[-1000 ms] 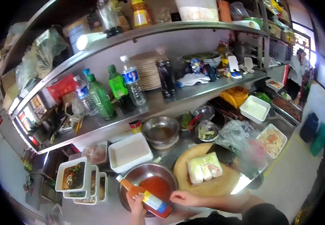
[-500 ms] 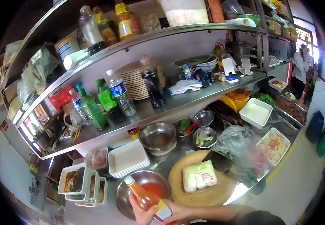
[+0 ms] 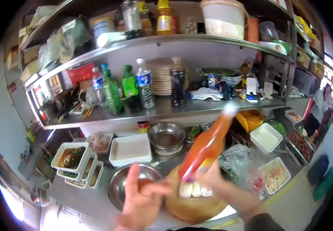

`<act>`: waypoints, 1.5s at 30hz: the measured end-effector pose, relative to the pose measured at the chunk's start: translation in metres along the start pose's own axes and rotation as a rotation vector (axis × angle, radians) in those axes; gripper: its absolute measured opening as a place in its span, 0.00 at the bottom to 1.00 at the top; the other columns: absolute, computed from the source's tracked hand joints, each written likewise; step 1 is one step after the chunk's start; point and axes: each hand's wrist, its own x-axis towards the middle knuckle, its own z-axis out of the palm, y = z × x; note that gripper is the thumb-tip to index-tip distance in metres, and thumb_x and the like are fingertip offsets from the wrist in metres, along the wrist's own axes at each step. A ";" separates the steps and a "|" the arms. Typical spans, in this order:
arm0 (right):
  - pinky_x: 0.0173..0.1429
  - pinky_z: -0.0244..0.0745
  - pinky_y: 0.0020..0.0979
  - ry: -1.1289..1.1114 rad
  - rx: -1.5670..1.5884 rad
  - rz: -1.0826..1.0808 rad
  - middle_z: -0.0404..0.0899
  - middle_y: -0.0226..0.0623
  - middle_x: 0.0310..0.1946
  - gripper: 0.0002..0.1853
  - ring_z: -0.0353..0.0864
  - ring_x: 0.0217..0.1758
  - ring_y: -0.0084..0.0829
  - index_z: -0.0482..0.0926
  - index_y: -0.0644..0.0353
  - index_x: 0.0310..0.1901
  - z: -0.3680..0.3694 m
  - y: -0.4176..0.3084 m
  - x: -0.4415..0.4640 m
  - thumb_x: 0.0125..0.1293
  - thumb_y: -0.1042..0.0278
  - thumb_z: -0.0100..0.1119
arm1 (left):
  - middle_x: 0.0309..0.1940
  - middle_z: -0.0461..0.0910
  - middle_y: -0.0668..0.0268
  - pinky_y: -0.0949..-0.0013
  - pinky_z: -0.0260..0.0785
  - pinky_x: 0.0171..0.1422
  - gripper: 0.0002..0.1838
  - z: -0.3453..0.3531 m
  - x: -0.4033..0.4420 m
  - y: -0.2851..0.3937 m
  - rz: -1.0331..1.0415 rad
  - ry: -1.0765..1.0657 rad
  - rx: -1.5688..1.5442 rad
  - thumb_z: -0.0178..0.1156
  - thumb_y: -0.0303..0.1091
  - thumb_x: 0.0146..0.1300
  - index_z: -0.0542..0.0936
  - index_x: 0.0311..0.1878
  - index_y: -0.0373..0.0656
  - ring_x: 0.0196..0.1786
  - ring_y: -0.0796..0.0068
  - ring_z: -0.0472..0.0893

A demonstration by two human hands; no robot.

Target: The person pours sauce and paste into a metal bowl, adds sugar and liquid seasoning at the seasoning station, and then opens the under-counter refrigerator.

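My right hand (image 3: 212, 177) grips the lower part of a glass bottle of orange-red sauce (image 3: 207, 144), held tilted with its white cap up and to the right. Slightly blurred, my left hand (image 3: 143, 200) is raised with its fingers spread and nothing in it. Behind it stands a steel mixing bowl (image 3: 116, 188) with red sauce inside, partly hidden by the hand. Below the bottle, a round wooden chopping board (image 3: 189, 211) carries a wrapped pack of white pieces (image 3: 194, 190). The bottle and right hand cover part of the pack.
Stacked white trays (image 3: 130, 148) and filled food containers (image 3: 72, 157) stand to the left. A steel pan (image 3: 166, 136) sits behind the bowl. On the right are a plastic bag (image 3: 238, 158) and a tray of shredded food (image 3: 275, 175). A metal shelf (image 3: 159, 113) with bottles overhangs the counter.
The sauce bottle has risen and moved right, from over the bowl's edge to above the chopping board. My left hand has let go of it and opened. The view has turned.
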 end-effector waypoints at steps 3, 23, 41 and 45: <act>0.58 0.74 0.39 0.273 0.144 -0.204 0.69 0.39 0.56 0.52 0.74 0.55 0.36 0.54 0.57 0.67 -0.016 -0.044 0.082 0.41 0.76 0.78 | 0.45 0.78 0.40 0.39 0.23 0.76 0.61 0.066 -0.009 0.039 -0.225 -0.052 -0.819 0.38 0.86 0.50 0.30 0.77 0.57 0.69 0.39 0.61; 0.54 0.74 0.35 0.470 -0.493 -0.228 0.77 0.44 0.48 0.43 0.79 0.48 0.34 0.61 0.67 0.58 -0.051 -0.017 0.251 0.43 0.65 0.79 | 0.55 0.71 0.51 0.47 0.50 0.69 0.55 0.061 -0.003 0.055 -0.047 -0.015 -1.095 0.36 0.80 0.58 0.34 0.75 0.50 0.54 0.54 0.77; 0.54 0.74 0.34 0.213 -0.382 -0.178 0.76 0.36 0.46 0.34 0.78 0.47 0.29 0.65 0.63 0.59 -0.123 -0.098 0.169 0.49 0.71 0.69 | 0.73 0.47 0.45 0.42 0.46 0.76 0.55 0.046 0.027 0.033 0.014 -0.098 -0.800 0.42 0.79 0.56 0.26 0.75 0.64 0.55 0.44 0.77; 0.52 0.75 0.32 0.150 -0.175 -0.208 0.77 0.33 0.45 0.30 0.78 0.45 0.26 0.67 0.59 0.59 -0.120 -0.157 0.165 0.55 0.65 0.67 | 0.70 0.63 0.53 0.44 0.48 0.75 0.41 -0.007 0.025 0.007 -0.169 0.137 -0.716 0.47 0.67 0.64 0.55 0.75 0.56 0.59 0.53 0.74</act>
